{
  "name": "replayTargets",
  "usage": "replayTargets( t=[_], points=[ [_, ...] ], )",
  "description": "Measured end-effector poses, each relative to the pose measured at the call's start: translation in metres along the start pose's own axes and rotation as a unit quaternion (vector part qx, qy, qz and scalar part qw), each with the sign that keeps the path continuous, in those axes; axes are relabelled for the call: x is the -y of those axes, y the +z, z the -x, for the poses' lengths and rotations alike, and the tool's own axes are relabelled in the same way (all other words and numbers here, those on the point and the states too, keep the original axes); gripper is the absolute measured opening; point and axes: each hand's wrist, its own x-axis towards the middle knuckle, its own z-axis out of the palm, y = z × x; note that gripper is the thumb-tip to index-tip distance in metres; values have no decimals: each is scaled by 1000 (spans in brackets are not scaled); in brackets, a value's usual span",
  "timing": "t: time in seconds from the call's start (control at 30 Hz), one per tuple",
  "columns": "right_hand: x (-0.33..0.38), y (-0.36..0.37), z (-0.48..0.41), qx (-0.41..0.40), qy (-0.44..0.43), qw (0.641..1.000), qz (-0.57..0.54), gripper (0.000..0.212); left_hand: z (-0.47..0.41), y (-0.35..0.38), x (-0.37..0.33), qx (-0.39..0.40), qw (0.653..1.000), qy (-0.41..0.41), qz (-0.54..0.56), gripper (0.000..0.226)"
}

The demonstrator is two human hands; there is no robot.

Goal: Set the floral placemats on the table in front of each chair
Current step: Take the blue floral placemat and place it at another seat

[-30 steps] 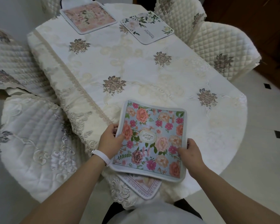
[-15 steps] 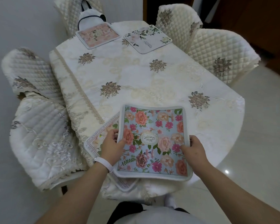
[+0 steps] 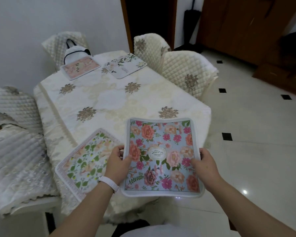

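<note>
I hold a blue floral placemat [image 3: 162, 156] with pink and orange roses above the table's near right corner. My left hand [image 3: 117, 161] grips its left edge and my right hand [image 3: 203, 165] grips its right edge. A white placemat with green leaves [image 3: 85, 158] lies flat on the near left part of the table [image 3: 106, 98], partly under my left hand. At the far end lie a pink placemat [image 3: 80, 67] and a white placemat with dark leaves [image 3: 125, 65].
Quilted cream chairs stand around the table: two on the left [image 3: 15, 151], one at the far end [image 3: 61, 43] with a white bag [image 3: 75, 50], two at the right [image 3: 186, 71]. Tiled floor [image 3: 255, 134] lies to the right, a dark doorway behind.
The blue placemat has moved right and lifted off the leaf-patterned placemat, which now lies uncovered on the table. My view has pulled back from the table.
</note>
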Motion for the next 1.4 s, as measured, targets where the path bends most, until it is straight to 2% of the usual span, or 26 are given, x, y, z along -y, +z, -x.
replayTargets(
  t=[0.37, 0.73, 0.93, 1.17, 1.4],
  points=[
    [-23, -48, -5, -63, 37, 997, -19, 15, -24, 61, -20, 90, 996, 0, 20, 23],
    [-14, -96, -26, -196, 84, 977, 23, 19, -85, 153, -32, 221, 975, 4, 41, 23],
    [-13, -132, -36, -244, 83, 966, 11, 20, -92, 196, -61, 257, 965, 15, 36, 19],
    [-33, -208, -66, -267, 80, 959, -44, 21, -90, 272, -113, 287, 957, 35, -7, 18],
    [-48, -326, -103, -255, 58, 961, -89, 21, -61, 385, -169, 272, 962, 30, -24, 14]
  ],
)
